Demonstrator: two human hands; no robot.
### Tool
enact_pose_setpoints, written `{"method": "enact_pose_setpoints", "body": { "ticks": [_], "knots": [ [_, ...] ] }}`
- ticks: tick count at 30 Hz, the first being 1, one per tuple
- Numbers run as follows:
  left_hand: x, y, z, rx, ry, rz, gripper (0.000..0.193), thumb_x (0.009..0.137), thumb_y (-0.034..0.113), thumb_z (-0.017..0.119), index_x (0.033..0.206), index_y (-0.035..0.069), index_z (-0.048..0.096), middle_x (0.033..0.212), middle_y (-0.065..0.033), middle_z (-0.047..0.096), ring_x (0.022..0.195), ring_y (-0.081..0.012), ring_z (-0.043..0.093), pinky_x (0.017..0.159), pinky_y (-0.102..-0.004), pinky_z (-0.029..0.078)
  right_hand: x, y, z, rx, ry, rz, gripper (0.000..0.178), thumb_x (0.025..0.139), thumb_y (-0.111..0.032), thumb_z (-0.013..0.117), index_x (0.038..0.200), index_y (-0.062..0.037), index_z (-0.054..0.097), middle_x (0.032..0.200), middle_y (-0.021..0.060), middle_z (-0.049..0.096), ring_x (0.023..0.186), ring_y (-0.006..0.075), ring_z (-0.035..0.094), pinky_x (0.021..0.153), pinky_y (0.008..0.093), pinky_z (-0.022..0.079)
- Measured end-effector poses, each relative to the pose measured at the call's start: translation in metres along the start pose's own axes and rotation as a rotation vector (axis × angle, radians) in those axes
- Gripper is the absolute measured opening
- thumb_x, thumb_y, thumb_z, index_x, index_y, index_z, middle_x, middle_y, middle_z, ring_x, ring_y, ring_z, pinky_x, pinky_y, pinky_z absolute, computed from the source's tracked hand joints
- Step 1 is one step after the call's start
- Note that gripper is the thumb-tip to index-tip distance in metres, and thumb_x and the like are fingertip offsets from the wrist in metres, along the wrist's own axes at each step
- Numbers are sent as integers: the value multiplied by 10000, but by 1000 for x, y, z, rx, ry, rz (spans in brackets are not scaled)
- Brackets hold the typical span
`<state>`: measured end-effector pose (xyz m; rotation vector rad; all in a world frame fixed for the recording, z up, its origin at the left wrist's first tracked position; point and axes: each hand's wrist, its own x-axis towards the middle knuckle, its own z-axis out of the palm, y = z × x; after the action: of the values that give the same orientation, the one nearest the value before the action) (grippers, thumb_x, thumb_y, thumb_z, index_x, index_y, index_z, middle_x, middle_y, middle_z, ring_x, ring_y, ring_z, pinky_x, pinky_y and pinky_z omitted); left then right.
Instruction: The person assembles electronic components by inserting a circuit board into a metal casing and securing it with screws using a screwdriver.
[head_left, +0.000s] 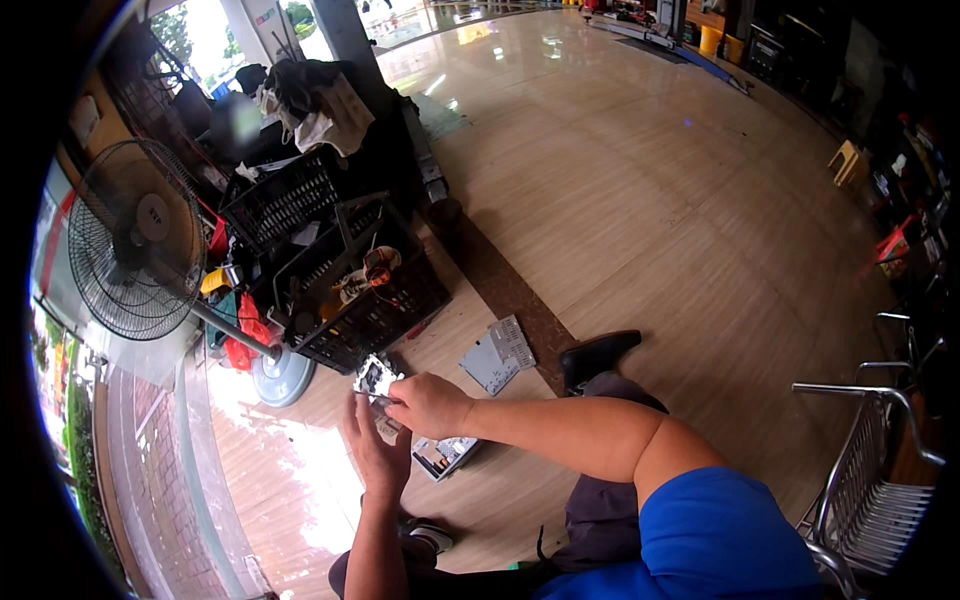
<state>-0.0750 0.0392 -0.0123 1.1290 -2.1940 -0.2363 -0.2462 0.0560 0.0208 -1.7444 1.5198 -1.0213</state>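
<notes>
My right hand (433, 404) reaches in from the right, its fingers closed in a pinch on a thin dark rod (372, 395). At the rod's left end are the fingertips of my left hand (380, 462), raised and pressed close to it; the exact grip is partly hidden. Just beyond my fingers is a bright silver metal part (376, 374) with an irregular outline and a dark middle. A small open case (444, 458) with rows of small pieces lies on the floor beside my hands. Farther right lies a flat grey metal plate (492, 358) with a perforated strip.
A black plastic crate (385, 318) full of tools and odds and ends stands ahead. Left of it is a standing fan (150, 222) on a round base (283, 377). A metal chair (868, 490) stands at the right. My dark boot (598, 358) rests near the plate.
</notes>
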Motion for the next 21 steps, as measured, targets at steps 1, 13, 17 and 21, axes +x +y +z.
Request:
{"method": "enact_pose_setpoints", "body": {
  "ticks": [1, 13, 17, 21],
  "knots": [
    [0, -1, 1, -11, -28, -11, 860, 647, 14, 808, 1393, 25, 379, 1442, -269, 352, 1320, -454, 386, 1080, -475, 360, 0, 0, -1, 1, -3, 0, 248, 876, -251, 590, 862, -10, 647, 861, 216, 684, 841, 388, 665, 774, 466, 528],
    [1, -19, 4, -818, -54, -586, 580, 809, 49, 696, 1317, -30, 429, 1226, -139, 564, 1005, -200, 600, 792, -295, 507, -1, 1, -1, -74, 16, -112, 265, 881, -279, 619, 836, -17, 622, 797, 209, 678, 790, 375, 674, 716, 465, 534],
    [5, -10, -1, -925, -139, -577, 555, 830, 57, 673, 1316, -30, 420, 1217, -126, 570, 1007, -190, 605, 786, -289, 511, -3, 6, 1, -91, -4, -167, 236, 880, -252, 611, 846, -19, 626, 791, 206, 679, 779, 376, 675, 709, 465, 536],
    [-2, -12, 3, -1030, -211, -519, 560, 845, 75, 700, 1316, -29, 417, 1213, -130, 572, 1037, -206, 613, 825, -300, 523, -5, -1, 1, -77, -3, -160, 219, 882, -230, 587, 848, -19, 638, 802, 204, 683, 787, 374, 675, 713, 465, 537]
  ]
}}
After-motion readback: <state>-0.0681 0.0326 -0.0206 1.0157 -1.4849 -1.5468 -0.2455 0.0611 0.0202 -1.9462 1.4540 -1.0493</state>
